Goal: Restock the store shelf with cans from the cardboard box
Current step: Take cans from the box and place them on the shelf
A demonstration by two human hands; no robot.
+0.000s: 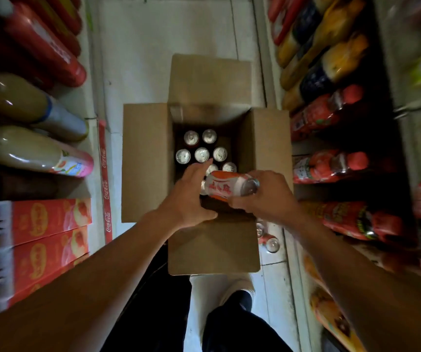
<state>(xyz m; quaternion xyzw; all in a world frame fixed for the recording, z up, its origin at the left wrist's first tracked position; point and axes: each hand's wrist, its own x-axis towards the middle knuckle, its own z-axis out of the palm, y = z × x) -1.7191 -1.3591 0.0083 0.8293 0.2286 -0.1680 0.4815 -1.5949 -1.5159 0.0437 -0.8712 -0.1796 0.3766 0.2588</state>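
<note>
Gripping one orange can [229,185] sideways over the cardboard box [148,161], right hand [267,196] is clasping its top end; left hand [191,196] is cupping its base, long axis running left-right.

Left: red cartons [49,232], pale juice bottles [34,151]
Right: red bottles [328,165], orange bottles [331,59]
Floor: white tiles [153,34]
</note>
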